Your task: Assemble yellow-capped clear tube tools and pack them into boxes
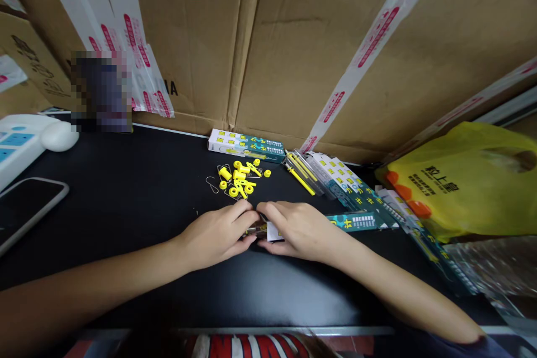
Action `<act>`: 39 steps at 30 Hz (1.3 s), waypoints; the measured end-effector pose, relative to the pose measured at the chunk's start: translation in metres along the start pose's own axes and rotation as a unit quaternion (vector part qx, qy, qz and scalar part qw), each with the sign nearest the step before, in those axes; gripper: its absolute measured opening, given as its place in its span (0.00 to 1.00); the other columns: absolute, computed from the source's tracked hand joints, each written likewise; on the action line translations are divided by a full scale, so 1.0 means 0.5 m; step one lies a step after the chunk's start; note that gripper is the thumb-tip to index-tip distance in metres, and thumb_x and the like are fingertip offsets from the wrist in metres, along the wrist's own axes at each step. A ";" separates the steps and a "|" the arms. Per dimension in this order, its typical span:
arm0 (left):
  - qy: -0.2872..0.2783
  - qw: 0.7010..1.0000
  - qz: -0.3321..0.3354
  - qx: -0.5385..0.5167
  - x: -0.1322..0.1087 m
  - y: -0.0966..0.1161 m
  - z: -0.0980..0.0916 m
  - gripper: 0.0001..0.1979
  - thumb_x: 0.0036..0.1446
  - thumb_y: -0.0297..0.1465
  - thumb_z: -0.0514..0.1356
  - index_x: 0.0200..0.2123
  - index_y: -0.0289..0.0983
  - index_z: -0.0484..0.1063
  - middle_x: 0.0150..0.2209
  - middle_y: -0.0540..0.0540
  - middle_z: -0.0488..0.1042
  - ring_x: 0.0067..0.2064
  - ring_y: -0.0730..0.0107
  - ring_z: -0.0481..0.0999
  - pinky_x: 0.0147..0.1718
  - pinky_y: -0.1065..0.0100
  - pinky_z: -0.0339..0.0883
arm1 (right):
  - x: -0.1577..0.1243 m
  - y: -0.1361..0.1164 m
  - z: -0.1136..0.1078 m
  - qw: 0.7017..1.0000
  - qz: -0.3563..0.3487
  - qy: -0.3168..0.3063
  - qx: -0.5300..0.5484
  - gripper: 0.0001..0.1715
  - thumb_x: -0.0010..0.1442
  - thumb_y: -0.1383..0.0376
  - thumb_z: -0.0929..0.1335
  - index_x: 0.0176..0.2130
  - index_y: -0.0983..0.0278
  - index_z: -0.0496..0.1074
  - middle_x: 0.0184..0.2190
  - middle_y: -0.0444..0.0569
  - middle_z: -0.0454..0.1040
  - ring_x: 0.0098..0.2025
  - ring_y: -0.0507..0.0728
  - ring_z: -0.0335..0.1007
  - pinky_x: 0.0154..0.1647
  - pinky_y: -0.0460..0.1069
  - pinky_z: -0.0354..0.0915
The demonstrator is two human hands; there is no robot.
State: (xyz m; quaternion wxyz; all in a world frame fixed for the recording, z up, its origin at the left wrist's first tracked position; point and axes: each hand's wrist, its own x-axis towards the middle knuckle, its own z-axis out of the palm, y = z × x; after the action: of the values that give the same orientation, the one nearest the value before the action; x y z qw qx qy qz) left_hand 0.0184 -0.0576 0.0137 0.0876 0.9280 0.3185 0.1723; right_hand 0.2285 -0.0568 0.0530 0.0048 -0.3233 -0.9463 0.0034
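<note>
My left hand (218,236) and my right hand (300,230) meet over the table, fingertips almost touching. The right hand is closed around a slim teal-and-white carton (354,221); its white end shows between the fingers and its printed length runs out to the right. My left fingers pinch a clear plastic tube (257,229) at the carton's white end, mostly hidden by the fingers. Just beyond the hands lies a pile of yellow plastic parts (240,174) with metal wire hooks (213,184) and small springs.
Behind the pile lies another carton (245,144). Clear tubes with yellow rods (301,173) and stacked cartons (346,179) are at right, near a yellow bag (457,179). A phone (31,207) and a white power strip (20,142) lie left. Large cardboard boxes (188,28) wall the back.
</note>
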 end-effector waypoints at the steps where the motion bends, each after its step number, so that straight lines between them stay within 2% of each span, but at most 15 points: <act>1: 0.000 1.000 -0.001 0.001 0.000 0.002 0.000 0.10 0.60 0.31 0.54 0.45 0.35 0.65 0.42 0.43 0.69 0.38 0.64 0.75 0.31 0.68 0.70 | 0.001 -0.003 0.005 1.000 -0.003 0.000 -0.002 0.20 0.60 0.55 0.65 0.45 0.66 0.60 0.35 0.52 0.73 0.34 0.59 0.71 0.30 0.50 0.61; 6: 0.009 1.000 -0.014 -0.025 -0.002 -0.005 0.001 0.08 0.60 0.36 0.56 0.39 0.37 0.64 0.38 0.46 0.70 0.35 0.66 0.74 0.30 0.68 0.68 | 0.004 0.000 0.007 1.000 0.009 -0.010 0.011 0.16 0.61 0.54 0.64 0.39 0.64 0.61 0.33 0.50 0.73 0.32 0.57 0.70 0.28 0.48 0.59; 9: 0.025 0.997 -0.028 -0.070 0.000 -0.021 0.002 0.12 0.59 0.39 0.57 0.42 0.38 0.64 0.40 0.46 0.71 0.37 0.65 0.75 0.33 0.67 0.68 | 0.002 0.019 -0.005 0.999 0.034 -0.015 0.029 0.15 0.60 0.55 0.65 0.38 0.63 0.61 0.33 0.49 0.74 0.32 0.57 0.71 0.27 0.48 0.57; 16: 0.034 0.992 -0.064 -0.102 0.004 -0.038 0.010 0.07 0.57 0.31 0.56 0.40 0.38 0.65 0.34 0.50 0.73 0.32 0.68 0.74 0.32 0.68 0.66 | -0.005 0.057 -0.021 0.995 0.071 -0.027 0.071 0.15 0.59 0.55 0.67 0.39 0.61 0.61 0.32 0.47 0.75 0.32 0.57 0.72 0.28 0.47 0.55; 21: 0.059 0.989 -0.016 -0.133 0.001 -0.033 0.013 0.09 0.61 0.33 0.54 0.44 0.39 0.68 0.40 0.48 0.73 0.40 0.69 0.75 0.39 0.69 0.67 | 0.001 0.037 -0.011 0.994 0.045 -0.033 0.096 0.17 0.58 0.53 0.67 0.38 0.61 0.61 0.30 0.46 0.73 0.30 0.56 0.70 0.27 0.46 0.54; 25: 0.055 0.990 0.030 -0.124 -0.007 -0.025 0.016 0.10 0.63 0.34 0.53 0.44 0.40 0.71 0.40 0.47 0.71 0.38 0.71 0.74 0.38 0.71 0.66 | 0.007 0.002 0.009 0.992 0.027 -0.021 0.121 0.16 0.60 0.53 0.66 0.37 0.62 0.61 0.30 0.46 0.72 0.30 0.55 0.69 0.27 0.47 0.54; 28: 0.055 0.987 0.040 -0.143 -0.010 -0.019 0.015 0.08 0.62 0.33 0.54 0.43 0.39 0.70 0.40 0.47 0.70 0.39 0.70 0.73 0.38 0.71 0.66 | 0.008 -0.012 0.014 0.989 0.027 -0.011 0.147 0.15 0.60 0.54 0.65 0.36 0.62 0.60 0.30 0.46 0.72 0.29 0.54 0.68 0.27 0.46 0.54; 34: 0.114 0.961 -0.063 -0.243 0.000 -0.026 0.007 0.14 0.56 0.33 0.60 0.44 0.38 0.63 0.38 0.49 0.71 0.39 0.69 0.73 0.39 0.68 0.67 | 0.006 0.014 -0.012 0.975 0.060 -0.028 0.210 0.15 0.61 0.54 0.65 0.41 0.62 0.63 0.31 0.46 0.73 0.30 0.53 0.69 0.28 0.45 0.56; 37: 0.148 0.952 -0.081 -0.257 0.006 -0.036 0.007 0.14 0.56 0.29 0.59 0.45 0.38 0.63 0.38 0.49 0.71 0.39 0.70 0.73 0.41 0.66 0.66 | 0.006 0.028 -0.020 0.973 0.081 -0.032 0.213 0.15 0.61 0.54 0.66 0.40 0.63 0.64 0.31 0.46 0.73 0.30 0.53 0.68 0.29 0.45 0.56; 39: 0.152 0.951 -0.080 -0.258 0.008 -0.041 0.009 0.15 0.55 0.28 0.60 0.46 0.37 0.63 0.41 0.48 0.71 0.39 0.70 0.73 0.44 0.64 0.66 | 0.007 0.033 -0.020 0.975 0.082 -0.037 0.204 0.15 0.60 0.55 0.66 0.40 0.63 0.64 0.31 0.46 0.73 0.29 0.53 0.68 0.28 0.45 0.56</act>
State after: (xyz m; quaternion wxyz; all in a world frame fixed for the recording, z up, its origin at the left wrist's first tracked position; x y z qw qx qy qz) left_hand 0.0112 -0.0393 0.0051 0.2881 0.8083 0.3455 0.3799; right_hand 0.2359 -0.0417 0.0627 0.0358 -0.3913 -0.8956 0.2087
